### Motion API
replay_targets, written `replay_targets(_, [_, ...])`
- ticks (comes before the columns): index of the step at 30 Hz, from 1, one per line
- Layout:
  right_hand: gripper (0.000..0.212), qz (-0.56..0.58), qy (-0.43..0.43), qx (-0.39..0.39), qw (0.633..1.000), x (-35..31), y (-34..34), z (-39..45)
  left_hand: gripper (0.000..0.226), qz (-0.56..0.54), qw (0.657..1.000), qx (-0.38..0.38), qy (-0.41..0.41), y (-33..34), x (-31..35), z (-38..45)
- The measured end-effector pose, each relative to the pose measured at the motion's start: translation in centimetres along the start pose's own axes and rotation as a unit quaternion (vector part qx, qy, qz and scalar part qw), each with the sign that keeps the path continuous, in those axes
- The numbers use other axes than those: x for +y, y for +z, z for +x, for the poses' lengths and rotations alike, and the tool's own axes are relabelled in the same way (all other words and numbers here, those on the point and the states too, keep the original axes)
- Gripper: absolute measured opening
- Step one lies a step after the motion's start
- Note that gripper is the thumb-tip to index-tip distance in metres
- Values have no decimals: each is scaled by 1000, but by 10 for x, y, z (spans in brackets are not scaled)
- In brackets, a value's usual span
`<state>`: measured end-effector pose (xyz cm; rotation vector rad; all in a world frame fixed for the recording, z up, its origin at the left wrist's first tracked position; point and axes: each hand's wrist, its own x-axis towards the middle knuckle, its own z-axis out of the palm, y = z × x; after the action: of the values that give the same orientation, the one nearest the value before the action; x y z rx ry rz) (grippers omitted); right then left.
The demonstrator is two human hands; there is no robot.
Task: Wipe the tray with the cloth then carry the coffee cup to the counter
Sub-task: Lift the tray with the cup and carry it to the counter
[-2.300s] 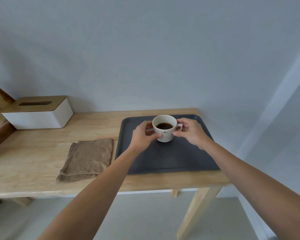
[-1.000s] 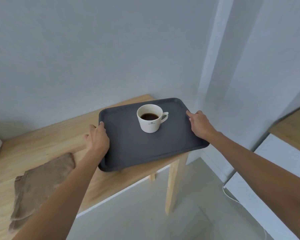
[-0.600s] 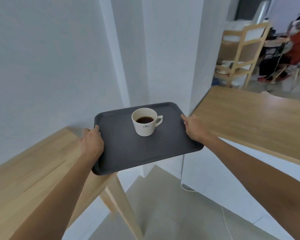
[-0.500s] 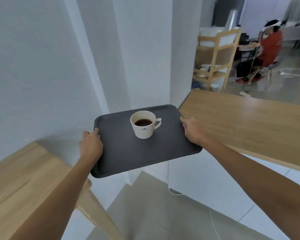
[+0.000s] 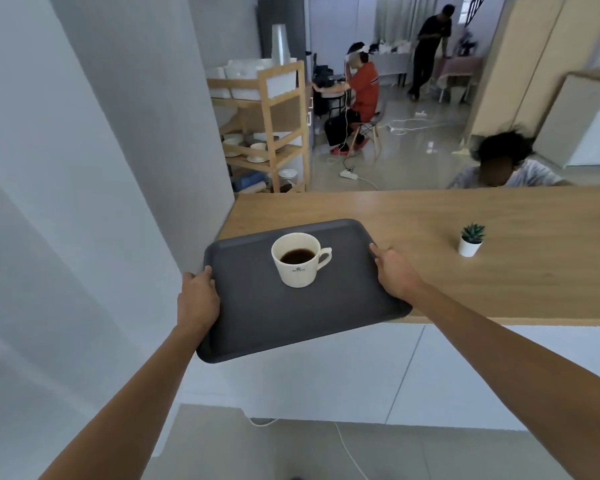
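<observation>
left hand [image 5: 198, 299]: closed over the tray's left edge, thumb on the rim, fingers out of sight beneath

tray [image 5: 257, 323]: dark, held in the air by both short edges, its far right corner already over the counter's near left corner, its near half over open floor

cup [image 5: 298, 260]: white, upright, near the tray's far edge and about midway between the hands; coffee well below the rim, handle toward the right hand

right hand [image 5: 394, 271]: clasped on the tray's right edge, thumb along the rim, fingers tucked under

counter [image 5: 430, 216]: wooden top, wall at its left end, bare ahead of the tray

plant [image 5: 471, 240]: small pot standing well to the right of the tray, clear of a landing spot

risk, spill: the cup stands loose on a smooth tray; a tilt or a sudden stop could slide it or slosh the coffee

risk, knock: the tray's underside may catch the counter's near edge if brought in too low, jolting the cup

risk, wall: the tray's left corner passes close to the wall

hidden: both sets of fingers under the tray; how high the tray sits above the counter cannot be told

hard to make out: the small mark printed on the cup; no cloth in view
</observation>
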<state>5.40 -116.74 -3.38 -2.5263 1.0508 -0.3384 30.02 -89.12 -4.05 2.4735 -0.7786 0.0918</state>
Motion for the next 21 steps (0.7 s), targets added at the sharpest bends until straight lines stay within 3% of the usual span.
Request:
replay_targets(8, [54, -38, 108, -8, 993, 79, 14, 67, 41, -23, 995, -65, 65, 108, 50, 102])
replay_targets(21, [49, -24, 206, 12, 978, 149, 53, 179, 45, -34, 987, -135, 76, 218, 96, 228])
